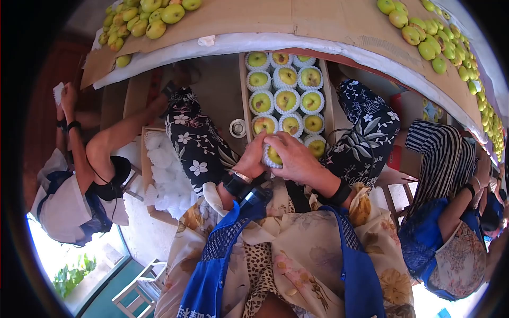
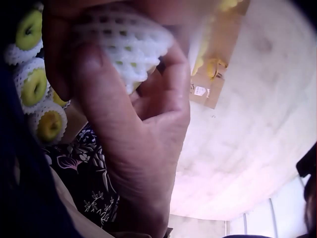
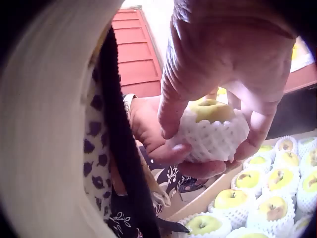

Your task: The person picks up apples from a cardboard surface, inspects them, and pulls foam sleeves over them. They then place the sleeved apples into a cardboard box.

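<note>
A yellow-green apple [image 1: 274, 156] in a white foam net is held between both hands, over the near end of a box [image 1: 245, 98]. My left hand [image 1: 251, 159] grips it from the left and below, the thumb lying across the net [image 2: 121, 47] in the left wrist view. From above and the right, my right hand [image 1: 298, 158] holds it with fingers curled down its sides. The apple's bare top [image 3: 210, 110] shows above the net's scalloped edge in the right wrist view. Inside the box, netted apples [image 1: 286, 100] sit upright in rows.
A cardboard-covered table [image 1: 254, 20] with loose apples [image 1: 151, 18] at both ends lies ahead. Left of my legs is a carton of white foam nets [image 1: 167, 164]. A round metal-looking item [image 1: 237, 128] lies beside the apple box. People sit at both sides.
</note>
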Motion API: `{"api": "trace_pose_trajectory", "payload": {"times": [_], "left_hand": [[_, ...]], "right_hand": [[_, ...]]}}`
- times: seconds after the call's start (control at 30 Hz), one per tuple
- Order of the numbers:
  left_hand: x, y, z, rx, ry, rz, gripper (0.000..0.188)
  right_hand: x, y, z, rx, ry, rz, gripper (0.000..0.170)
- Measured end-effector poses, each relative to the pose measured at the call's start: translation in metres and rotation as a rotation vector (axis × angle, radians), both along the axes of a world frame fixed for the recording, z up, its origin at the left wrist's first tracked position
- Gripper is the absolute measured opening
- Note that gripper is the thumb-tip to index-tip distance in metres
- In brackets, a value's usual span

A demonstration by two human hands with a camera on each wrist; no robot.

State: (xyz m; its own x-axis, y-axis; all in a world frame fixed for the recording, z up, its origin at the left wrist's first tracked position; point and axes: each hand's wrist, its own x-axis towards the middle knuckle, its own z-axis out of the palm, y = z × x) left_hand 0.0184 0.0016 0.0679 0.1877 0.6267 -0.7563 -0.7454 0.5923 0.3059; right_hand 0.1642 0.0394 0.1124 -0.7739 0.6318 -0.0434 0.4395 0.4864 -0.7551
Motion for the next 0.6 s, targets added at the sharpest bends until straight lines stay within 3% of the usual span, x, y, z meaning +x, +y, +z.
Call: {"api": "trace_pose_trajectory", "payload": {"times": [0.17,0.23,0.27,0.37,0.43,0.47,0.5,0.53,0.57,0.6], "left_hand": [[0.01,0.01,-0.011,0.027,-0.143,-0.066,0.054],[0.009,0.013,0.005,-0.032,-0.035,-0.221,0.06],[0.005,0.011,-0.002,0.043,-0.102,-0.242,0.055],[0.009,0.006,-0.037,0.123,-0.093,-0.286,0.045],[0.017,0.01,-0.047,0.155,-0.106,-0.29,0.043],[0.025,0.011,-0.053,0.274,0.047,-0.383,0.045],[0.033,0.015,-0.059,0.392,0.205,-0.473,0.047],[0.038,0.023,-0.055,0.345,0.194,-0.592,0.053],[0.044,0.029,-0.056,0.347,0.191,-0.587,0.053],[0.051,0.034,-0.058,0.35,0.208,-0.739,0.057]], "right_hand": [[0.017,0.023,-0.012,-0.156,0.099,-0.101,0.063],[0.035,0.044,-0.02,-0.32,0.026,-0.311,0.061],[0.048,0.059,-0.041,-0.36,0.028,-0.374,0.06],[0.064,0.091,-0.044,-0.986,0.09,-0.638,0.058],[0.066,0.099,-0.05,-1.018,-0.001,-0.613,0.061],[0.065,0.102,-0.055,-1.016,-0.009,-0.607,0.061],[0.062,0.106,-0.06,-0.856,-0.256,-0.522,0.062],[0.06,0.108,-0.067,-0.684,-0.491,-0.434,0.064],[0.06,0.11,-0.074,-0.681,-0.496,-0.431,0.064],[0.061,0.11,-0.082,-0.791,-0.44,-0.436,0.066]]}}
